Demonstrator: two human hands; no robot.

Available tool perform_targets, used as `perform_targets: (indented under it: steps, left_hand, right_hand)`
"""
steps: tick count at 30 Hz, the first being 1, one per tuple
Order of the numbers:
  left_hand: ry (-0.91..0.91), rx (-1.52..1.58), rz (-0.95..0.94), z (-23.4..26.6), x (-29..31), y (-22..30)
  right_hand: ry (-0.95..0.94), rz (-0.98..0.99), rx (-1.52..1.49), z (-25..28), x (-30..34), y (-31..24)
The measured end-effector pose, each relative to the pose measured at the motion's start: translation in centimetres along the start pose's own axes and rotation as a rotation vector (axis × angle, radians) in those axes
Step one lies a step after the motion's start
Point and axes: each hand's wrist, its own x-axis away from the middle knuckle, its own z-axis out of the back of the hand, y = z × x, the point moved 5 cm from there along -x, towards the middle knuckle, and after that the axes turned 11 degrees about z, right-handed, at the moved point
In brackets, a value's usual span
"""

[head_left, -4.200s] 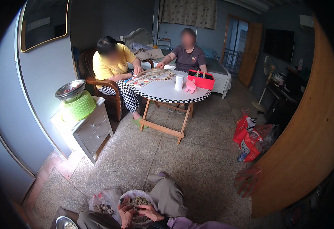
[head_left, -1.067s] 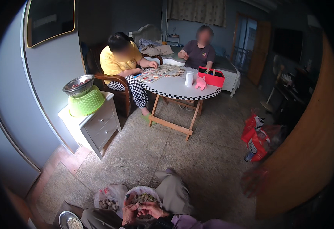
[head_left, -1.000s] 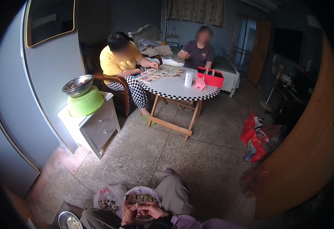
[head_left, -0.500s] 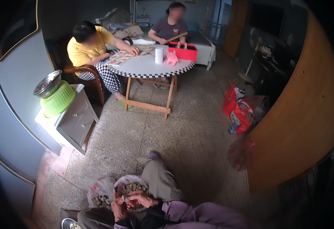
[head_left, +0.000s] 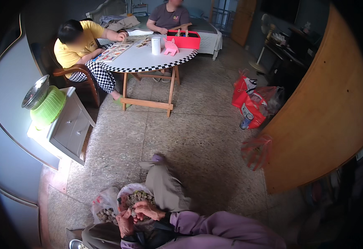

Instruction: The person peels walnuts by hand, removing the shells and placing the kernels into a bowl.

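Observation:
My left hand (head_left: 125, 222) and my right hand (head_left: 148, 211) are close together over a bag-lined tub (head_left: 124, 191), fingers closed in a pinch. Between their fingertips is a small pale piece (head_left: 133, 212), too small to name. Small grey and greenish bits (head_left: 138, 196) lie in the tub. Beside it on the left, an open clear plastic bag (head_left: 102, 197) holds several grey, roundish lumps (head_left: 106, 215). A metal bowl (head_left: 76, 244) shows partly at the lower edge, next to my left leg.
Ahead stands a round folding table (head_left: 138, 60) with a red box (head_left: 184, 40), a pink figure (head_left: 171, 47) and a white cylinder (head_left: 156, 45); two people sit at it. A green basket (head_left: 47, 108) tops a white cabinet (head_left: 71, 124) at left. Red bags (head_left: 251, 108) lie right.
The whole view has shifted, so the room appears further up and left. My hands stay together over the tub; my right fingers have moved slightly. The far person's stick sits lower behind the box.

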Motion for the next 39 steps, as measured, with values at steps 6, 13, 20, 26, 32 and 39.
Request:
perform_targets:
  steps: [6,13,20,26,32,39]
  left_hand:
    - [-0.055,-0.018,0.033,0.8,-1.3,-1.2]
    - [-0.053,-0.028,0.003,-0.5,-1.2,-0.5]
    - [-0.021,-0.009,0.028,1.8,-2.3,-1.8]
    - [-0.028,0.082,-0.013,0.9,-1.4,-0.7]
    - [-0.042,0.107,-0.035,0.8,-1.2,-0.5]
    - [0.104,-0.115,-0.022,1.5,-1.2,-0.8]
  right_hand:
    - [0.075,0.04,0.08,-0.4,0.3,-0.5]
    - [0.134,0.077,-0.072,0.2,-0.1,1.1]
    - [0.023,0.053,-0.105,-0.5,-0.1,-0.6]
    - [0.021,-0.039,-0.258,-0.8,-0.3,0.0]
    - [0.072,-0.052,-0.401,-0.6,-0.2,0.5]
    - [-0.006,-0.02,-0.025,-0.4,0.2,-1.0]
